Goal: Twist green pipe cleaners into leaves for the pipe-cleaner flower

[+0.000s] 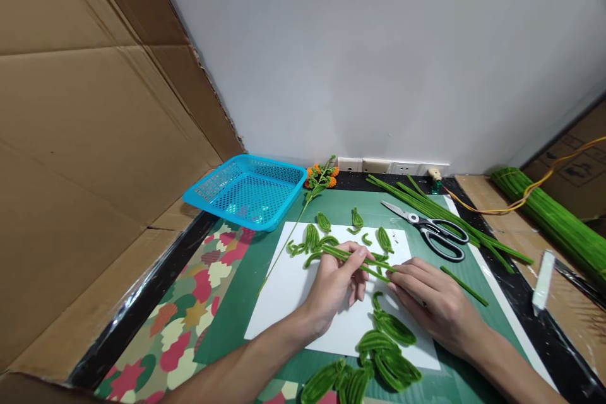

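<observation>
Over a white sheet of paper (279,309), my left hand (334,284) pinches green fuzzy pipe cleaners (337,254) between thumb and fingers. My right hand (433,300) has its fingertips closed on the right-hand ends of the same pipe cleaners. Several leaves shaped from green pipe cleaner lie around the hands: one leaf (384,239) beyond them, and a cluster of larger leaves (386,353) nearer me. A short cut pipe cleaner (464,286) rests to the right of my right hand.
Scissors (430,227) lie partly open beside long green pipe cleaners (445,214). A blue basket (250,192) stands back left, near an orange-flowered stem (312,192). A thick green bundle (558,221) and a white-handled tool (543,281) are at right. Cardboard (95,139) walls the left.
</observation>
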A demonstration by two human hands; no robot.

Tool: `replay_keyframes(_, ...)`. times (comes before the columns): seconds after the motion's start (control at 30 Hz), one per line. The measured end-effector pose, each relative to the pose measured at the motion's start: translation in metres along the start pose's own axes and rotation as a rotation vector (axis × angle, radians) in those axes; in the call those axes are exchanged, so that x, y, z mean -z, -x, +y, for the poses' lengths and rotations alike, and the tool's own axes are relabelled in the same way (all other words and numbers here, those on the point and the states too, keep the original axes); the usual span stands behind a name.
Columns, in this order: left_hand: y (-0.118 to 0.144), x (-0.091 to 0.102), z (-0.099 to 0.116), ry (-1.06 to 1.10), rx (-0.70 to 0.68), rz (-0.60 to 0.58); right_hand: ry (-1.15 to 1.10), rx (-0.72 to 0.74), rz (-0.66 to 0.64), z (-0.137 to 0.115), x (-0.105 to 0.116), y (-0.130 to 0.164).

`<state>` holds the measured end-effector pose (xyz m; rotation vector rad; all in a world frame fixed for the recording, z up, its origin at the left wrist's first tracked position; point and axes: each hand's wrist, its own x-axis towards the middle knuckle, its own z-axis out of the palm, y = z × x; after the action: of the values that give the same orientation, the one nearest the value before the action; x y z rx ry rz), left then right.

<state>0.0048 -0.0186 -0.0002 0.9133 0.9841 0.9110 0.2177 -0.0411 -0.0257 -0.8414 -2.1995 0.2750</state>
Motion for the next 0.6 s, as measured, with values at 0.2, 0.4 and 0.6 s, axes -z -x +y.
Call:
replay_keyframes(0.2, -0.0001, 0.0, -0.0001, -0.007, -0.009, -0.006, -0.032, -0.004, 0.007, -0.0006, 0.0003, -0.0005)
replay_keyframes(0.4, -0.0001, 0.0, -0.0006, -0.007, -0.003, -0.01, -0.046, -0.012, 0.014, -0.0016, -0.0005, -0.0023)
replay_keyframes(0.6, 0.0009, -0.001, 0.0006, 0.009, 0.006, -0.006, -0.026, -0.003, 0.032, -0.0011, -0.0003, -0.0021)
